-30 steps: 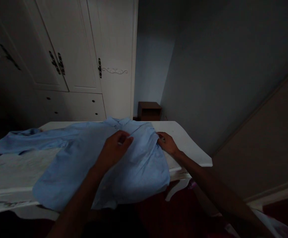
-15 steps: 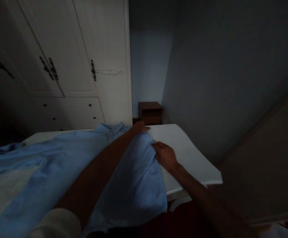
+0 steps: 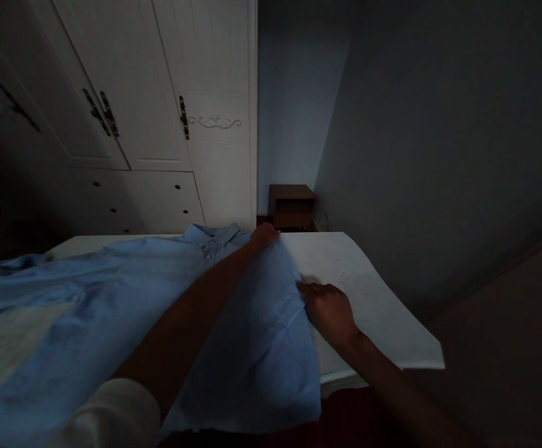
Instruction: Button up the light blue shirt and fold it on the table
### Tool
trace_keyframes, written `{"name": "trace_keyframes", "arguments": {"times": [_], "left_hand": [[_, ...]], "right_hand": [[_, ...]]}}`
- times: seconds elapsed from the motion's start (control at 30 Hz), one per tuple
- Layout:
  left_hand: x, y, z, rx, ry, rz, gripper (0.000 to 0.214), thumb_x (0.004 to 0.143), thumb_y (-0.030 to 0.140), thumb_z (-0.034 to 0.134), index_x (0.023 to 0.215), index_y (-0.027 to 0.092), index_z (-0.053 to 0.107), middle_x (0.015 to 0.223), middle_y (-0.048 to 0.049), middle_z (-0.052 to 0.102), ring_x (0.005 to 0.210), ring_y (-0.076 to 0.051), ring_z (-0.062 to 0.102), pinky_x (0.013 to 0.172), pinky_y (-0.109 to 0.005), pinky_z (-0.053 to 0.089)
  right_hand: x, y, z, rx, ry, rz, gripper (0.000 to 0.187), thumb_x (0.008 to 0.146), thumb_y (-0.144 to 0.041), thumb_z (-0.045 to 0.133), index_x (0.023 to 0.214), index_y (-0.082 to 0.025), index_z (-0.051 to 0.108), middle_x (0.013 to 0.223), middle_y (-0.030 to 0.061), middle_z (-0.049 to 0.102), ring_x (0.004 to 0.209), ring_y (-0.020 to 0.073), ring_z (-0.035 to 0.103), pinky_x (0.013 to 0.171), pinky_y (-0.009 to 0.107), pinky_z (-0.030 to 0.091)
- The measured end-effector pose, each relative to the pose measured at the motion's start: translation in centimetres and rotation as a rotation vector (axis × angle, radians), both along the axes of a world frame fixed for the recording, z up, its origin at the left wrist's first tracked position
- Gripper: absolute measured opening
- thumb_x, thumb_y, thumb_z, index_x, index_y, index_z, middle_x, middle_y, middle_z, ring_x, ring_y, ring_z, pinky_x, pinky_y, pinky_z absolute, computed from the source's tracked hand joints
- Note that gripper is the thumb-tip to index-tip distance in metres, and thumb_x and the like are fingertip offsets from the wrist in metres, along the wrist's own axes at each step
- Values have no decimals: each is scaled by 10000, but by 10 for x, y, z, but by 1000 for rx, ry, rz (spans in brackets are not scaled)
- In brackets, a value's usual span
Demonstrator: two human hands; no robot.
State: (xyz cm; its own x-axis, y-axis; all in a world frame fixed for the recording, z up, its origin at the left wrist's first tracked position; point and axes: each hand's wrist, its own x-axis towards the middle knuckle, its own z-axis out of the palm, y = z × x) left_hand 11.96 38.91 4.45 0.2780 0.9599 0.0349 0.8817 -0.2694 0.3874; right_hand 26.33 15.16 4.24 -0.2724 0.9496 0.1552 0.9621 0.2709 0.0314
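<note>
A light blue button-up shirt (image 3: 144, 274) lies spread on a white-topped table (image 3: 368, 298), collar toward the far edge and one sleeve stretched left. My left hand (image 3: 265, 235) reaches across the shirt and is closed on its far right part, near the shoulder. Closer to me, my right hand (image 3: 330, 311) pinches the shirt's right edge, fingers curled. Between my hands the fabric is drawn fairly straight. The shirt's lower part hangs over the table's near edge. My left forearm hides part of the shirt front.
Behind the table stands a white wardrobe (image 3: 219, 168) with dark handles and drawers. A small brown nightstand (image 3: 294, 205) sits in the corner. A grey wall (image 3: 439, 137) rises along the right side. The room is dim.
My right hand has moved slightly right and toward me with the shirt's edge, which is pulled further out. My left hand keeps its hold. The camera view has shifted a little.
</note>
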Motion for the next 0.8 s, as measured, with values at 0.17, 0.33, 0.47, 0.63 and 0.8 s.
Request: {"name": "trace_keyframes", "arguments": {"times": [0.17,0.33,0.47,0.63,0.8], "left_hand": [[-3,-7,8,69,-20,-64,482,980,446,363,929,103,697,995,-124,705,999,-216,636,824,-270,445],[-15,-45,14,148,-34,-164,547,964,505,364,1242,72,549,1230,-176,615,1134,-240,578,923,-298,430],[-39,-100,17,165,-1,-369,542,919,465,505,1351,140,477,1464,-155,443,1333,-247,426,1076,-309,331],[-95,-175,29,90,110,-357,511,921,381,511,1350,106,489,1540,-199,309,1454,-338,206,1158,-486,218],[-156,-270,20,184,-372,78,450,924,407,478,1287,153,559,1364,-133,564,1280,-264,502,1101,-407,360]], "right_hand": [[16,-6,17,10,328,48,528,810,-55,424,1295,-179,589,1275,81,649,1103,216,651,983,385,504],[17,7,25,154,542,93,450,928,-276,422,1358,-199,531,1418,85,527,1317,227,486,1129,456,372],[-6,43,13,85,492,191,529,956,-427,423,1415,-165,456,1493,130,425,1411,257,346,1163,488,300],[-35,103,-2,-2,385,167,505,973,-386,380,1385,-109,476,1460,169,458,1397,283,366,1160,491,282],[-59,138,-8,-40,222,94,483,978,-394,381,1309,-78,537,1394,209,515,1366,311,401,1112,472,334]]}}
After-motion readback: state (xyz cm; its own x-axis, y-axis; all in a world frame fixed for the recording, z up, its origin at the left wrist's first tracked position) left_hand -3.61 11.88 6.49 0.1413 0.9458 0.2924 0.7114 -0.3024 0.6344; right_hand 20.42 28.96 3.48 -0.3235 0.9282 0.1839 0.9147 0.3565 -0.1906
